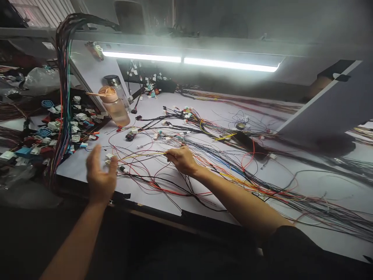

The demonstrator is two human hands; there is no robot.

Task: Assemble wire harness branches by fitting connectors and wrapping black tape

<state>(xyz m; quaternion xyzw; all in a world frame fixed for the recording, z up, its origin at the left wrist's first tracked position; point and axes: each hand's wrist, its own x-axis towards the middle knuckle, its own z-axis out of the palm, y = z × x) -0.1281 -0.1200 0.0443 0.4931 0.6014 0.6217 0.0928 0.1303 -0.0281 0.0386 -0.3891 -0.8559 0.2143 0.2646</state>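
Observation:
My right hand (pixel 183 160) is closed around a few thin wires (pixel 142 155), yellow and dark, over the middle of the white table (pixel 87 165). These wires stretch left towards a small white connector (pixel 108 156) beside my left hand. My left hand (pixel 101 177) is raised near the front left edge, thumb and fingers apart, slightly blurred, with nothing visible in it. Below the held wires lie loose red and black wires (pixel 175 190). A dark connector (pixel 131 135) rests farther back. Bundled wires (pixel 262 186) in several colours run off to the right.
A peach-lidded bottle (pixel 115 109) stands at the back left beside a clear bottle with a dark lid (pixel 113 81). Connectors (pixel 43 132) are heaped at far left, behind a hanging wire bundle (pixel 63 77). Rolls of tape (pixel 240 126) lie behind. A panel (pixel 317 101) rises at right.

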